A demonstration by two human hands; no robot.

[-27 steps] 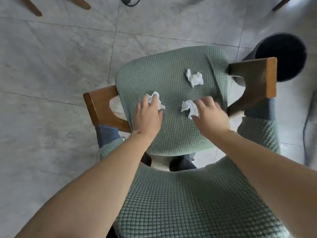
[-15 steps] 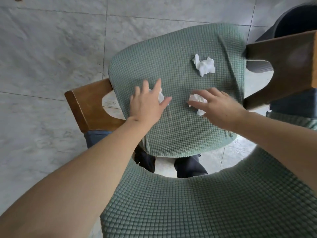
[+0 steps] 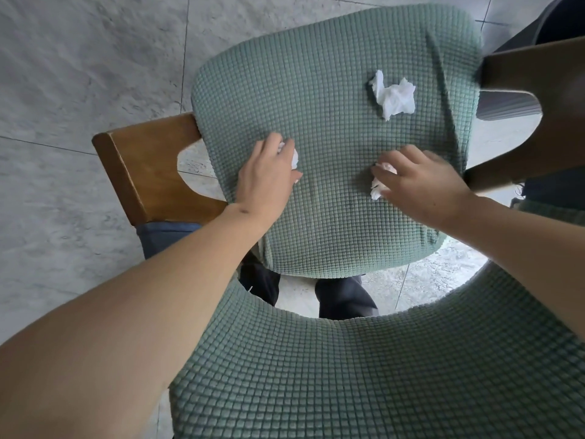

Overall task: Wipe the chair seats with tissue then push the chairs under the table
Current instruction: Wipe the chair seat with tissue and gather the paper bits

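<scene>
At the far left the grey tiled floor (image 3: 79, 74) spreads out under the chair; next comes the wooden armrest (image 3: 139, 166) on the left side, its brown top edge jutting out beside the green seat (image 3: 316, 90); below it a patch of blue cloth (image 3: 164, 239) shows. The person leans over the green backrest (image 3: 348, 375), which fills the bottom of the view, and reaches both bare arms down to the seat. The left hand (image 3: 266, 182) lies on the near left part of the seat, its fingers curled round a crumpled white tissue (image 3: 295, 160) of which only a bit peeps out by the thumb; the tissue is pressed against the quilted cover. Between the seat and the backrest the person's dark trouser legs (image 3: 342, 296) are visible through the gap. Further right, the right hand (image 3: 421, 182) rests on the seat with its fingers bent over a second tissue (image 3: 378, 185); the fingertips pinch it against the fabric, and white corners stick out on the hand's left side. Beyond that hand, towards the front right of the seat, a third tissue (image 3: 394, 96) lies loose and crumpled, well apart from both hands. At the far right the other wooden armrest (image 3: 531, 68) crosses the corner; a dark round object (image 3: 563, 17) sits past it, too cut off to tell what it is.
</scene>
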